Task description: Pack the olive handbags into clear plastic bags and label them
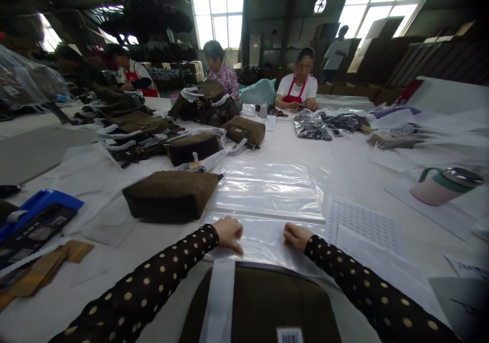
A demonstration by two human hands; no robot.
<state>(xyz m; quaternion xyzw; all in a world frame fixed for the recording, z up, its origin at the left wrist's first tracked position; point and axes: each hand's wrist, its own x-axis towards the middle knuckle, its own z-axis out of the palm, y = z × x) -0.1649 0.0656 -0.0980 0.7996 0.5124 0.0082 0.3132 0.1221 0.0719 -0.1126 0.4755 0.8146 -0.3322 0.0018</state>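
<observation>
My left hand (pixel 229 234) rests on a clear plastic bag (pixel 263 238), its thumb apart from its bent fingers. On the bag's right side, my right hand (pixel 296 237) is closed, fingers pinched together on the plastic. Right in front of me stands a dark olive handbag (pixel 278 299) with white wrapping (pixel 220 297) on its strap and a barcode label (pixel 289 335) low on it. Beyond my hands lies a stack of clear plastic bags (pixel 271 188). A second olive bag (pixel 171 195) lies on its side to the left of the stack.
More olive bags with wrapped handles (pixel 141 129) crowd the table's left. A blue tape dispenser (pixel 42 210) sits at far left. To the right are a label sheet (pixel 362 223) and a tilted-looking mug (pixel 439 188). A co-worker in a red apron (pixel 296 91) sits across.
</observation>
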